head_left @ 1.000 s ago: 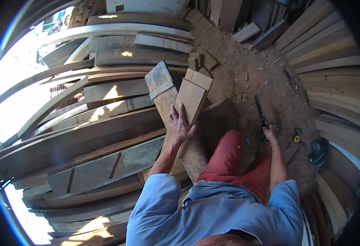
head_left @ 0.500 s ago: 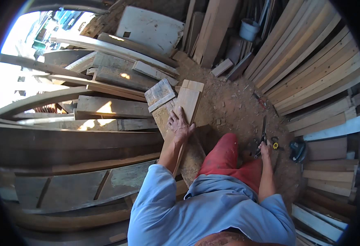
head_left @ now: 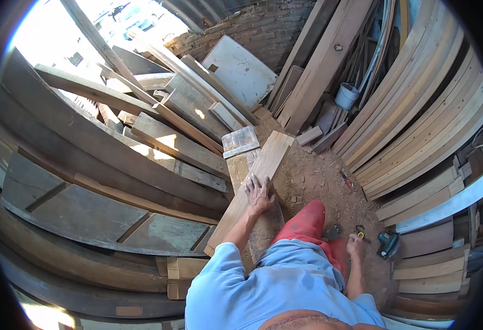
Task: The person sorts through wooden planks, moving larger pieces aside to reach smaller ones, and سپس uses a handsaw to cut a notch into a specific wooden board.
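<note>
My left hand (head_left: 258, 196) lies flat on a pale wooden board (head_left: 273, 157), fingers spread. The board rests at a slant across a narrow, dusty bench plank (head_left: 240, 165), which has a small crosspiece (head_left: 241, 150) fixed near its far end. Low at my right side, my right hand (head_left: 355, 245) is closed; what it holds, if anything, I cannot make out. Just beyond its fingers is a small round yellow and black thing (head_left: 360, 234), like a tape measure. A dark green power tool (head_left: 387, 243) sits on the ground to the right of that hand.
Long planks (head_left: 412, 82) are stacked along the right. Curved-looking dark boards (head_left: 115, 159) and a grooved panel (head_left: 87, 206) fill the left. Farther off stand a white panel (head_left: 240, 71) and a white bucket (head_left: 346, 96). Wood chips and a red-handled tool (head_left: 348, 180) lie on the ground.
The view has turned, and the board lies at a steeper slant in it. The long dark tool seen in my right hand before no longer shows. My left hand stays on the board.
</note>
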`<move>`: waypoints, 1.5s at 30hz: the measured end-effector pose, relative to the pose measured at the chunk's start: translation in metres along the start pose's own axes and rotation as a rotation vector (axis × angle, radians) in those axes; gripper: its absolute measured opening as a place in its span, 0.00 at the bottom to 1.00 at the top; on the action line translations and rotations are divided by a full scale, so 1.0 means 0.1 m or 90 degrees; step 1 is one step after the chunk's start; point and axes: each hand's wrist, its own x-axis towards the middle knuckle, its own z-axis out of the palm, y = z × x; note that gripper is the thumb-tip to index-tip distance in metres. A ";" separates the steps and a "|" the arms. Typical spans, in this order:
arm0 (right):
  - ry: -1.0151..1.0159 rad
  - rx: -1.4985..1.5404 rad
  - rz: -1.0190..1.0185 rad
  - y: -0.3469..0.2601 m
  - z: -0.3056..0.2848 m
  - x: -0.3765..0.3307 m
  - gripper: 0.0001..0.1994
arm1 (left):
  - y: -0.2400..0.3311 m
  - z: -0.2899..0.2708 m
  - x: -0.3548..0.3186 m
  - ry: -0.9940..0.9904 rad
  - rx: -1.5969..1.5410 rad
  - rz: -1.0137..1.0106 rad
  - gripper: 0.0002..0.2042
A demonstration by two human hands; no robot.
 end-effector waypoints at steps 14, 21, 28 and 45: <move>-0.088 0.006 0.025 -0.17 0.20 -0.46 0.09 | 1.21 -0.39 -1.28 -0.256 -0.183 0.353 0.20; -0.074 0.008 -0.002 0.03 0.27 -0.42 0.09 | 1.11 -0.36 -1.17 -0.415 -0.218 0.396 0.17; 0.013 0.016 -0.024 0.27 0.30 -0.56 0.13 | 0.91 -0.43 -1.33 -0.447 -0.245 0.454 0.18; -0.098 0.102 0.050 -0.32 0.15 -0.64 0.15 | 0.19 -0.40 -1.60 -0.070 -0.112 0.051 0.30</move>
